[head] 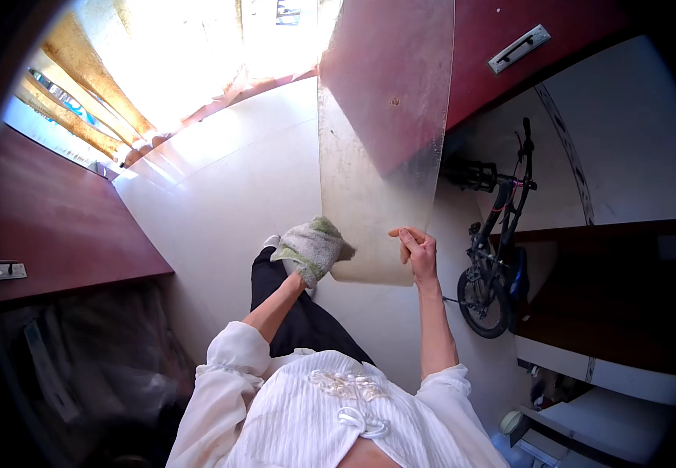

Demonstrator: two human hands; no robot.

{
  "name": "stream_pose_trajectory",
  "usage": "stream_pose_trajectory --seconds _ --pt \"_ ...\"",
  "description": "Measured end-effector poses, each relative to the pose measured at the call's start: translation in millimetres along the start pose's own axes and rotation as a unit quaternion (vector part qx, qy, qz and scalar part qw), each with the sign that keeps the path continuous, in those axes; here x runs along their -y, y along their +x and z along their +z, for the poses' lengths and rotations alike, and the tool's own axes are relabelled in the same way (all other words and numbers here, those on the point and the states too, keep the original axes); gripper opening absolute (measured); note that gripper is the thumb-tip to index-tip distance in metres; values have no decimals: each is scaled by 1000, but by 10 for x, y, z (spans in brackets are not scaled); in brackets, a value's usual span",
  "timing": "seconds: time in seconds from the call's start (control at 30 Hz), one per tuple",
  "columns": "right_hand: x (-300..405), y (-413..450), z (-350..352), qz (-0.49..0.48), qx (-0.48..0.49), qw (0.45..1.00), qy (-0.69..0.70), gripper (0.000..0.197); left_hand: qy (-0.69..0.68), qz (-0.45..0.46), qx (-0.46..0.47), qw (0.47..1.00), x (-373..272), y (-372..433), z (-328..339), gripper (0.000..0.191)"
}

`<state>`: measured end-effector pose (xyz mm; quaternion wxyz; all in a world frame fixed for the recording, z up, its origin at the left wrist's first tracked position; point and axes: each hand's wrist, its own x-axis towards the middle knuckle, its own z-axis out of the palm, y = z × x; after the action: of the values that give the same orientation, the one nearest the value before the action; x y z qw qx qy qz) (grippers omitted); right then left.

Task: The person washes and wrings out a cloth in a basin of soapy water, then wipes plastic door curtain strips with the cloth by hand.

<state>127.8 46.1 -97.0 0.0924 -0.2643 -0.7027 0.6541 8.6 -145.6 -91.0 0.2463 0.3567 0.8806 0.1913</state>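
Observation:
A long, see-through plastic strip (373, 140) hangs before me, hazy and marked with small spots and specks. My right hand (420, 250) grips its right edge near the lower end, thumb in front. A green and grey terry cloth (314, 248) is wrapped over my left hand (301, 279), hiding the fingers. That cloth is at the strip's lower left edge; whether it touches the plastic I cannot tell.
Red door panels with handles stand at left (68, 222) and upper right (490, 64). More plastic strips (86, 76) are gathered at the bright doorway. On the right a black bicycle (490, 257) stands on the pale tiled floor (244, 175), near a dark wooden surface (618, 304).

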Motion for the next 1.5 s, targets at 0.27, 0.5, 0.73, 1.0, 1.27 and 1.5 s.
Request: stream_pose_trajectory --seconds 0.27,0.5,0.73,1.0,1.27,1.5 --pt "-341 -328 -110 138 118 983 10 27 244 260 -66 932 558 66 1138 24" --pt "-80 -330 241 106 10 994 20 30 -322 -117 6 939 387 -105 802 39" --pt "-44 -419 538 -65 -36 997 3 32 -593 65 22 802 -247 -193 932 37" --pt "-360 -422 471 1 -171 973 156 24 -589 110 88 796 -329 324 869 40" --pt "360 -477 527 55 -123 988 79 33 -585 136 53 798 -228 848 341 43" --pt "631 -393 383 9 -155 985 71 25 -652 143 60 742 161 1159 428 47"
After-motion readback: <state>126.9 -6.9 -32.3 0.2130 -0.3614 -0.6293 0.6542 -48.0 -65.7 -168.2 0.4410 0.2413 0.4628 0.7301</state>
